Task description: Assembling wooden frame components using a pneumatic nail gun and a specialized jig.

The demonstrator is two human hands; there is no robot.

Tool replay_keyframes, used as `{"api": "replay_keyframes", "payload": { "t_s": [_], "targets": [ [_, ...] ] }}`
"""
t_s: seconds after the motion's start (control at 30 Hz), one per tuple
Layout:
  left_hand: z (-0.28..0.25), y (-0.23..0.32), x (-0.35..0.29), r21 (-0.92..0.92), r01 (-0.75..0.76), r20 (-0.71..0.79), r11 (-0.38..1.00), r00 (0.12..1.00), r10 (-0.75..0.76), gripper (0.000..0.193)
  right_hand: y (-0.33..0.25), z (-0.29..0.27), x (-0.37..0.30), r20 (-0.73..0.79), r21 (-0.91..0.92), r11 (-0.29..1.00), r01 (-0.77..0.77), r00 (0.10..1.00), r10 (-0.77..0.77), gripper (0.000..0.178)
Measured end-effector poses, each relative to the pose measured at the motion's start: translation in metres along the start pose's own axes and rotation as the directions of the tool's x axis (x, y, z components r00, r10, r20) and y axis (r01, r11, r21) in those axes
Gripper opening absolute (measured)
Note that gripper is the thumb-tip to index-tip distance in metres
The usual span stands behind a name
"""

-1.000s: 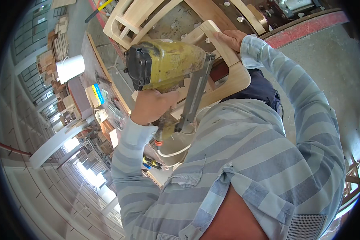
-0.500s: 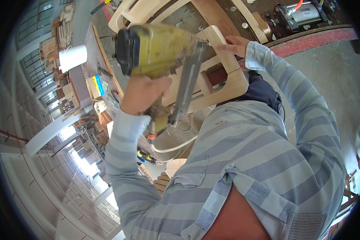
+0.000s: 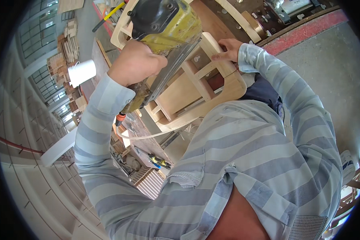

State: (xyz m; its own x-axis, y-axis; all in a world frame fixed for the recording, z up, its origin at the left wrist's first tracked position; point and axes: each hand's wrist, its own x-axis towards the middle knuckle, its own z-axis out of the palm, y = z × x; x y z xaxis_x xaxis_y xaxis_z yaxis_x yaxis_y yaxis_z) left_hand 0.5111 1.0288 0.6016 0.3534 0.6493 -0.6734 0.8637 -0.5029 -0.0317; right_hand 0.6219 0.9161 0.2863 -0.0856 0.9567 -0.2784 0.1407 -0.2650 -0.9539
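My left hand (image 3: 137, 62) is wrapped round the handle of a worn yellow and black pneumatic nail gun (image 3: 180, 30). Its long metal magazine slants down past my knuckles, and a pale air hose (image 3: 160, 136) trails from the orange-collared end of the grip. Just beyond, the nose of the tool is hidden from sight. My right hand (image 3: 227, 50) grips the edge of a pale wooden frame (image 3: 233, 86) with rounded corners and inner slats, thumb on top and fingers over the far side. The frame lies tilted in front of my body, partly covered by the nail gun.
A pneumatic cylinder (image 3: 294, 6) sits on the dark bench at the far right, behind a red edge (image 3: 308, 30). To the left are a white bucket (image 3: 82, 73) and a yellow-handled tool (image 3: 114, 12). Stacked wood (image 3: 69, 46) stands farther back. Another yellow tool (image 3: 160, 161) lies lower down.
The nail gun in my left hand has swung toward the upper part of the view and turned, uncovering more of the frame. My right hand keeps its hold on the frame, slightly shifted.
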Motion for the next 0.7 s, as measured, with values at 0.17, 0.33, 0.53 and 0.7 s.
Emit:
{"api": "replay_keyframes", "payload": {
  "t_s": [0.17, 0.33, 0.53, 0.7],
  "targets": [
    [-0.002, 0.006, -0.003, 0.0, -0.004, 0.025, 1.0, 1.0, 0.004, 0.024, 0.002, 0.004, 0.002, -0.058, -0.012, 1.0, 0.018, 0.998, -0.019, 0.061],
    [0.007, 0.004, -0.004, -0.03, 0.024, 0.024, 0.999, 0.999, -0.023, 0.019, -0.01, -0.004, -0.004, 0.047, 0.039, 0.999, -0.002, 0.999, 0.001, 0.059],
    [0.037, -0.01, -0.014, -0.094, -0.346, -0.281, 0.934, 0.909, 0.309, 0.02, 0.005, -0.001, 0.008, 0.014, -0.025, 0.998, 0.051, 0.999, -0.051, 0.061],
    [0.055, -0.026, -0.029, -0.226, -0.517, -0.303, 0.826, 0.843, 0.445, 0.023, 0.011, -0.001, 0.011, 0.021, -0.005, 0.997, 0.078, 0.997, -0.078, 0.062]
  ]
}}
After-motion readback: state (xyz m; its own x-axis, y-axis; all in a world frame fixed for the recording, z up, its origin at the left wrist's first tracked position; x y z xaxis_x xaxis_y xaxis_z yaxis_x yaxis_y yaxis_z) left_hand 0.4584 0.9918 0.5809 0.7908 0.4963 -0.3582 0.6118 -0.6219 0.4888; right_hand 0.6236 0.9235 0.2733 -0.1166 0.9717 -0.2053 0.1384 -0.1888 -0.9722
